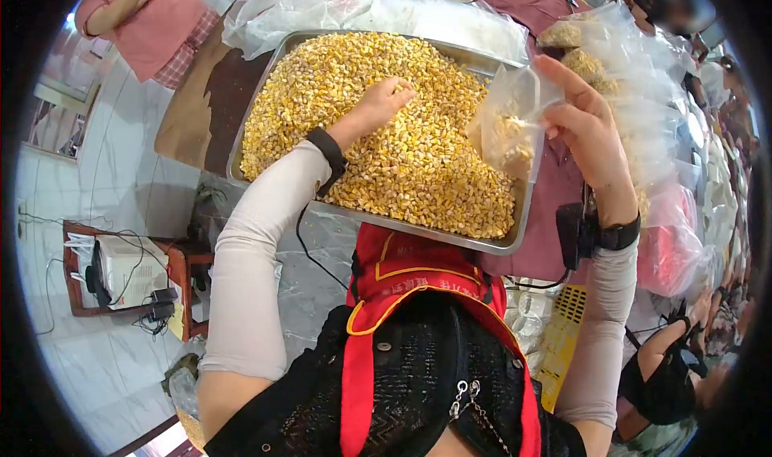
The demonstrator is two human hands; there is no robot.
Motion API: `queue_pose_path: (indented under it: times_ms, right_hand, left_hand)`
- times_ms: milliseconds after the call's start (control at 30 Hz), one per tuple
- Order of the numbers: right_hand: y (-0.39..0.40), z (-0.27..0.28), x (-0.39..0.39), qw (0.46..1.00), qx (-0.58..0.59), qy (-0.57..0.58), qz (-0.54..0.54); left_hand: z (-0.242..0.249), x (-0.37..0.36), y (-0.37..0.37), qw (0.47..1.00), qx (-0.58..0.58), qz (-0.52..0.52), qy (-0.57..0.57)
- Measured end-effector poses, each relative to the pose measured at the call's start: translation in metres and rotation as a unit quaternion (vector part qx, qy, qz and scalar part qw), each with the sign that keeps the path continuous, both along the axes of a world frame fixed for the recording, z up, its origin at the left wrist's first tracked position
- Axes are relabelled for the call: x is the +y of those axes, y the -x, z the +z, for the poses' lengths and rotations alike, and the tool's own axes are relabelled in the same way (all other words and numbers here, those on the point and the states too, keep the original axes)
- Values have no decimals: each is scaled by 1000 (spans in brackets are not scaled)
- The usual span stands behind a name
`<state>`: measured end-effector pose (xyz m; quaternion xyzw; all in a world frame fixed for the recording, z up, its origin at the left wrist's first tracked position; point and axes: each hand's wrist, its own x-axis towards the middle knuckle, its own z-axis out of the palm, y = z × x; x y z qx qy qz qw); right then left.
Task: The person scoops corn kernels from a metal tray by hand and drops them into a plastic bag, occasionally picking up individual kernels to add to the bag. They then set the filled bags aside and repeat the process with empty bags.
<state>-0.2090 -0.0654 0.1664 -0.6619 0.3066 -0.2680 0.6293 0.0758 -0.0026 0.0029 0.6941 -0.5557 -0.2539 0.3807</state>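
small bag between right fingers — left fingers (spread) on corn

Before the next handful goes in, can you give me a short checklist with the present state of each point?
1. Left hand is on the corn kernels: ok, the fingers rest in the pile.
2. Kernels are grasped in the left hand: cannot tell, the palm faces down.
3. Right hand holds the plastic bag: ok, pinched near the top edge.
4. Bag mouth is open toward the left hand: cannot tell, the film is crumpled.
5. Bag is over the metal tray, so spills fall back: ok.
6. Bag has room: ok, only a few kernels inside.
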Motion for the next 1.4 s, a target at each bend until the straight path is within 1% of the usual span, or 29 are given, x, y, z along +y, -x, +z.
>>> queue_pose_path:
  times_ms: [33,67,100,133,200,300,433,500,533,567,600,633,667,767,833,900,933,967,1000,1033,1067,1100,1133,1167,1200,1233,1300,1333,1400]
  right_hand:
    - [-5,6,3,1000,-14,-3,-5]
    - [-9,9,4,1000,-28,-5,-9]
    - [-11,8,3,1000,-29,-5,-10]
    - [-14,5,0,999,-37,-2,1]
    - [-19,-3,-2,999,-44,1,11]
    - [-25,-23,0,997,24,63,33]
    - [-18,-24,-4,1000,3,12,13]
    - [-17,-19,-6,1000,-1,-3,8]
    - [-17,-15,-5,1000,-7,13,6]
    - [-16,-11,-4,999,-14,30,3]
    - [-15,-8,-3,999,-13,32,1]
    - [-15,-6,-2,999,-18,33,3]
    - [-13,-4,-1,999,-23,34,5]
    - [-7,-2,1,999,-19,34,-15]
    - [-4,-4,0,999,-19,22,-14]
    - [-3,-2,-1,1000,-22,10,-15]
    - [-4,2,0,1000,-20,14,-8]
    - [-5,3,1,1000,-17,17,0]
    - [-6,2,1,1000,-18,15,-2]
    - [-8,0,0,999,-33,8,3]
    - [-11,0,-2,999,-48,3,8]
    - [-14,-2,-2,999,-50,3,9]
    - [-16,-6,-2,999,-31,7,19]
    - [-18,-12,-2,999,-12,10,29]
    - [-21,-19,-1,998,21,26,55]
    - [-21,-24,3,997,26,21,73]
    - [-20,-22,8,996,50,11,74]
    - [-21,-23,8,996,51,10,73]
    - [-23,-26,7,996,27,23,76]
  left_hand:
    - [1,0,0,1000,-1,-1,0]
    - [2,1,0,992,117,6,-40]
    - [5,2,2,969,232,12,-80]
    - [6,3,3,969,232,12,-79]
    - [10,5,8,934,344,43,-83]
    - [16,6,19,915,389,88,-58]
    - [17,4,10,916,389,66,-78]
    - [15,-6,8,976,194,58,-79]
    - [2,-15,2,995,73,24,-64]
    - [-13,-22,0,995,74,23,-63]
    - [-17,-26,3,995,-60,-59,-56]
    - [-21,-30,5,970,-193,-140,-48]
    - [-27,-29,9,923,-332,-179,-79]
    - [-23,-28,24,919,-339,-161,-121]
    - [-18,-30,23,910,-358,-172,-117]
    - [-12,-36,18,914,-287,-221,-180]
    - [-12,-35,13,950,-218,-181,-133]
    - [-10,-34,6,949,-218,-184,-135]
    - [-10,-34,-2,983,-70,-133,-108]
    - [3,-30,0,991,81,-77,-78]
    - [14,-21,4,968,239,16,-73]
    - [14,-15,3,969,237,17,-72]
    - [11,-9,-2,915,397,56,-44]
    - [9,-3,-4,832,546,95,-15]
    - [9,2,-4,780,617,103,-24]
    - [11,3,-3,780,617,103,-23]
    - [17,7,1,707,704,64,-3]
    - [36,11,11,715,694,84,-1]
    - [34,4,7,713,698,63,-1]
